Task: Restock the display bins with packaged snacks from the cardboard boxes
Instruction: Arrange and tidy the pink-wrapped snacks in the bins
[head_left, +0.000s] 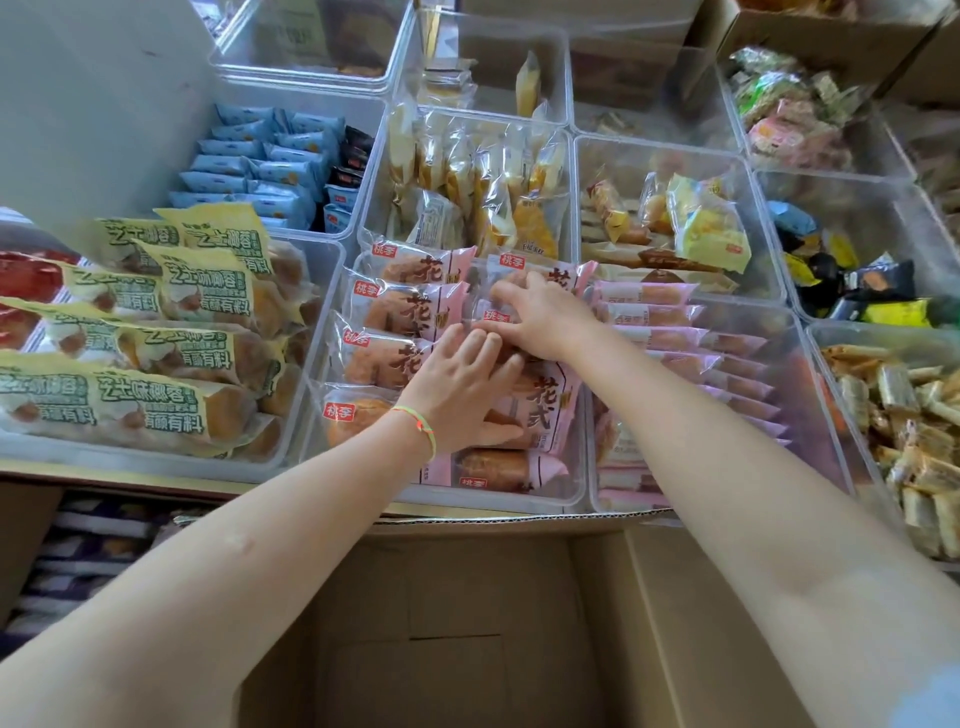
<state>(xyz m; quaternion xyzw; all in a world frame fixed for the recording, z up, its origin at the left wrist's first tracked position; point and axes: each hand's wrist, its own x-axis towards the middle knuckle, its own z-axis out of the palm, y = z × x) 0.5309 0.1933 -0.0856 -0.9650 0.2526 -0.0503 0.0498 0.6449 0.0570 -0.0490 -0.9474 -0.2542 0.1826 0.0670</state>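
Observation:
A clear plastic bin (332, 415) in the middle of the front row holds several pink-wrapped bread packs (410, 306) in rows. My left hand (462, 384), with a coloured string on its wrist, lies flat on the packs in the bin's right column, fingers straight. My right hand (540, 317) reaches in from the right and presses on packs a little farther back, fingers spread and slightly bent. Both hands touch near the bin's middle. An open cardboard box (467, 623) stands below the bins, its inside showing bare cardboard.
Left of the pink bin, a bin of yellow-green bread packs (171, 332). To the right, a bin of slim pink packs (675, 332). Behind are bins of blue packs (260, 161) and yellow cakes (493, 182). Another box with purple packs (93, 551) sits lower left.

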